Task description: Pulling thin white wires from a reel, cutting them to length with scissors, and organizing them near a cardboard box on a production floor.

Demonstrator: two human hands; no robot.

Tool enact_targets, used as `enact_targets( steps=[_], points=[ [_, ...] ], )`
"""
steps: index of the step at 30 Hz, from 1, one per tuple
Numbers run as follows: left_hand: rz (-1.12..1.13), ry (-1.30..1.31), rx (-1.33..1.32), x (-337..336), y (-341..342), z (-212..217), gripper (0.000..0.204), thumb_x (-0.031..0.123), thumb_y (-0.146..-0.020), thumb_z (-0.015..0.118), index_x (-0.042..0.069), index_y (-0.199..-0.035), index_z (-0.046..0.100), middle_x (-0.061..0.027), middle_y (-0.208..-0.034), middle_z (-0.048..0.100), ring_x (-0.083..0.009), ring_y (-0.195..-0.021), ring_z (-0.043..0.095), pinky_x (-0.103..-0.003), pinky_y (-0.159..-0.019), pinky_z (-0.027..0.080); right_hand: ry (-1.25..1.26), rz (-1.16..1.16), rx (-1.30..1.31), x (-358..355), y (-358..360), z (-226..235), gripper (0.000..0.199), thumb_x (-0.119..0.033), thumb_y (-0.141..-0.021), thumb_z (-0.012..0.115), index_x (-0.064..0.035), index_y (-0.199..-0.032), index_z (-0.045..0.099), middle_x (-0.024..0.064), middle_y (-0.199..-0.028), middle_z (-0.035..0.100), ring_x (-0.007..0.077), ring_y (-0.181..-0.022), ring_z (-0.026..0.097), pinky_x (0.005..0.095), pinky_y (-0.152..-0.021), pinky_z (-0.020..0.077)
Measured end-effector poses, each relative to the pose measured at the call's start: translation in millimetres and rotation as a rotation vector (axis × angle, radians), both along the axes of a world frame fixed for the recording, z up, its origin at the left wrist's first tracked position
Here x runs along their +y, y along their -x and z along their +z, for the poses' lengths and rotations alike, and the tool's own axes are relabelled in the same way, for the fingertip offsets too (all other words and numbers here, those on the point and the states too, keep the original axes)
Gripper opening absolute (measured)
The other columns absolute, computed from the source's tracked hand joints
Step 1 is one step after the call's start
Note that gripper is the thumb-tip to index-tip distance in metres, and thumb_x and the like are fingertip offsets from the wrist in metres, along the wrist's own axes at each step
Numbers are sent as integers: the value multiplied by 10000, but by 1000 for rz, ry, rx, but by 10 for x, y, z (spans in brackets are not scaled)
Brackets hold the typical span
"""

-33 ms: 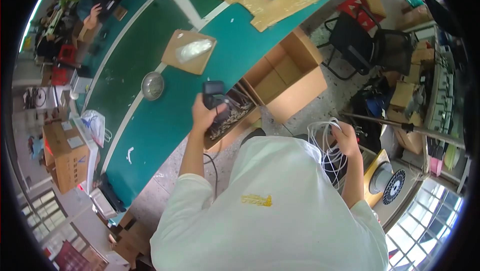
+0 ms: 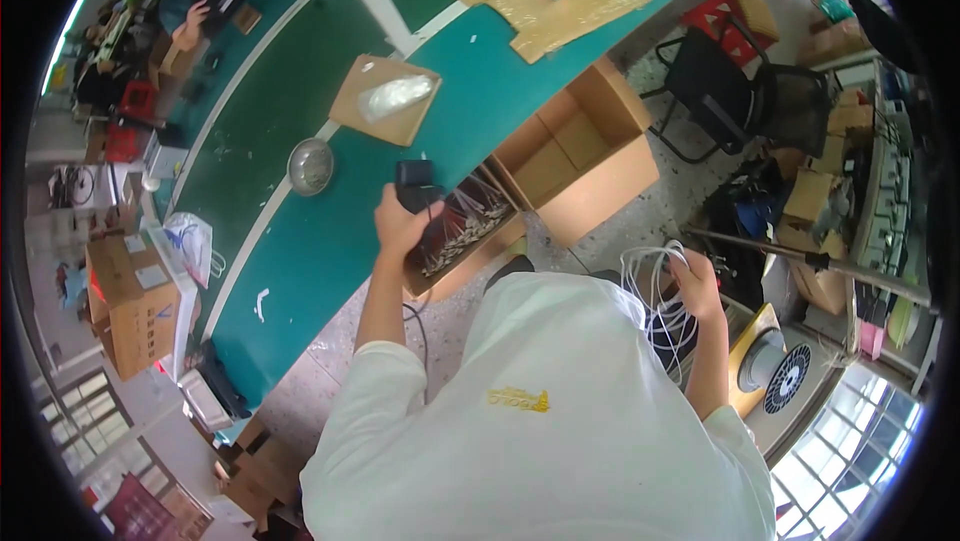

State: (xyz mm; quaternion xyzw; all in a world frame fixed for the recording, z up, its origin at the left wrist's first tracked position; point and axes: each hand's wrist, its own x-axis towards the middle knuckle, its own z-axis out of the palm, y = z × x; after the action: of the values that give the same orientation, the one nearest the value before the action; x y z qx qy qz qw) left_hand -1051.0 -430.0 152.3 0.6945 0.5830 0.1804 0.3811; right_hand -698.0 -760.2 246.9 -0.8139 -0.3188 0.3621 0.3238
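While left hand grips black tool past table edge, right hand clasps white cable.

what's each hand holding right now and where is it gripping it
The left hand grips a black tool by its lower end. The right hand holds a coil of white cable along its right side.

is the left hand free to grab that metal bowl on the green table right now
Probably not as it stands. The left hand is closed around a black device, so it is not free. The metal bowl sits uncovered on the green table just beyond it, with nothing between.
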Motion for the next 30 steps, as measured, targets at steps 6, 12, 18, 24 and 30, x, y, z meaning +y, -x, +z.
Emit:
enact_targets(
  steps=[6, 12, 18, 24, 30],
  points=[
    [96, 91, 395, 503, 661, -137, 660, 418, -571, 836, 15, -998, 535, -216, -954, 663, -379, -909, 646, -436, -783, 512, 194, 28, 93, 75, 355, 272, 282, -187, -935, 510, -43, -693, 516, -11, -598, 448, 70, -579, 416, 257, -530, 330],
    [76, 127, 179, 623, 1128, -506, 669, 393, -548, 861, -13, -1003, 586, -184, -957, 672, -327, -906, 657, -385, -806, 509, 276, -2, -38, -218, 263, 222, 288, -187, -918, 524, -35, -673, 506, 29, -570, 443, 120, -557, 414, 294, -527, 342],
    [113, 192, 91, 677, 1446, -563, 783, 391, -573, 873, -53, -1147, 580, -156, -1062, 672, -257, -947, 662, -348, -835, 511, 329, -67, 37, -318, 231, 260, 322, -220, -973, 494, -75, -686, 481, -52, -589, 411, 37, -534, 360, 226, -486, 271],
    [17, 10, 155, 642, 1523, -629, 620, 374, -716, 800, 12, -1186, 620, -156, -1200, 616, -255, -1064, 611, -334, -905, 476, 341, -64, 162, -394, 100, -117, 320, -220, -958, 517, -81, -671, 502, -53, -559, 416, 36, -513, 383, 228, -468, 278],
    [61, 124, -81, 681, 2045, -839, 315, 303, -857, 687, 13, -977, 716, -113, -1067, 672, -202, -922, 642, -288, -821, 495, 265, -113, 190, -276, 299, -391, 346, -237, -985, 487, -91, -671, 465, -58, -570, 383, 36, -519, 333, 238, -470, 254]
  ],
)
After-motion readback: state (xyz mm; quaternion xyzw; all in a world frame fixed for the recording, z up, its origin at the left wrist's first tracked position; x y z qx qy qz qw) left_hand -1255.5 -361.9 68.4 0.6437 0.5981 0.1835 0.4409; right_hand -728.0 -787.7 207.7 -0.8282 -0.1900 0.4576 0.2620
